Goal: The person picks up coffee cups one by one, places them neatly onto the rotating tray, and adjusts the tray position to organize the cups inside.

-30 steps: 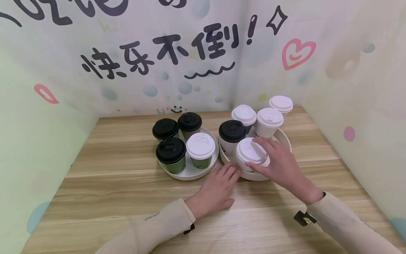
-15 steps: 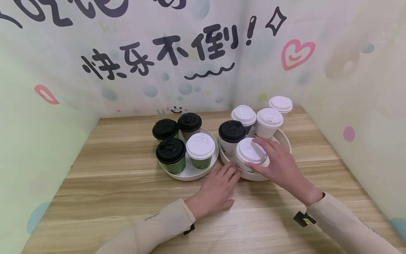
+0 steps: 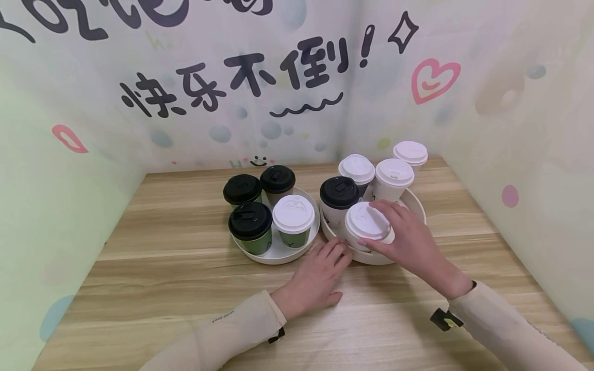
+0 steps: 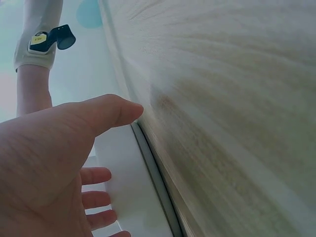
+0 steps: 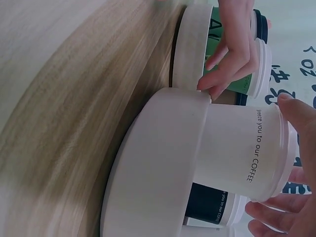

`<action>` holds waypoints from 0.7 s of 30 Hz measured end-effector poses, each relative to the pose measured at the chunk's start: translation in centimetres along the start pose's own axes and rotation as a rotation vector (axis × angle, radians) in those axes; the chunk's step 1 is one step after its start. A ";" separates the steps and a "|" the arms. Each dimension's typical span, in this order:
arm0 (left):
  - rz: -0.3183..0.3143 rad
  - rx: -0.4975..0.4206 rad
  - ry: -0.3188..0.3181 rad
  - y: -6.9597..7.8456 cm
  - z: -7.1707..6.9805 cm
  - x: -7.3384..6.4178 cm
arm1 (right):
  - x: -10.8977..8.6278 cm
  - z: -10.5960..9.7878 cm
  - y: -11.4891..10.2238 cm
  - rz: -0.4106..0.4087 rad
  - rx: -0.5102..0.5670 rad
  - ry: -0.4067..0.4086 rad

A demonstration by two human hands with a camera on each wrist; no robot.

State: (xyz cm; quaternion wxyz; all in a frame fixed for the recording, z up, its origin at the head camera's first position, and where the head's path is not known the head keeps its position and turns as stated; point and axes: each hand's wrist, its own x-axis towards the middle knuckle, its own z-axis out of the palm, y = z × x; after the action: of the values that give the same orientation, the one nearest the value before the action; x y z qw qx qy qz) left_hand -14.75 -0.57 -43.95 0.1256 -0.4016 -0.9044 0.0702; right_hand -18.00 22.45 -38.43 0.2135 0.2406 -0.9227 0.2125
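My right hand (image 3: pixel 413 239) holds a white paper coffee cup (image 3: pixel 366 221) by its white lid, thumb on the near side and fingers on the far side. In the right wrist view the cup (image 5: pixel 237 148) stands upright inside the rim of a round white tray (image 5: pixel 153 163), and its base is hidden. My left hand (image 3: pixel 315 278) touches the front left of this tray's rim (image 3: pixel 376 258) with its fingertips. The left wrist view shows its thumb held apart from the relaxed fingers. In the same tray stand a black-lidded cup (image 3: pixel 340 198) and two white-lidded cups (image 3: pixel 393 178).
On the left, a second round white tray (image 3: pixel 278 257) bears three black-lidded cups (image 3: pixel 250 226) and a green cup with a white lid (image 3: pixel 293 219). Another white-lidded cup (image 3: pixel 411 153) stands behind the right tray. Printed cloth walls (image 3: pixel 297 134) border the wooden table (image 3: pixel 162 268).
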 end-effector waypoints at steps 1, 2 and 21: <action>0.000 0.000 -0.002 0.0 0.0 0.0 | 0.0 -0.1 0.0 0.008 0.005 -0.007; 0.000 0.000 -0.003 0.0 -0.1 0.0 | -0.1 -0.1 0.1 0.018 0.011 -0.012; -0.018 -0.056 -0.024 -0.4 -0.1 0.1 | -4.9 -2.2 6.2 0.177 -0.038 -0.022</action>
State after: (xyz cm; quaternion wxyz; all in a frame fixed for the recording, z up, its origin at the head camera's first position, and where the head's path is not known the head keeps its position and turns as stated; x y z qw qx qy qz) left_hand -15.09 -0.78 -43.75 0.1041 -0.3958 -0.9111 0.0488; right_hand -16.75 30.23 -40.84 0.1885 0.1561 -0.9465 0.2104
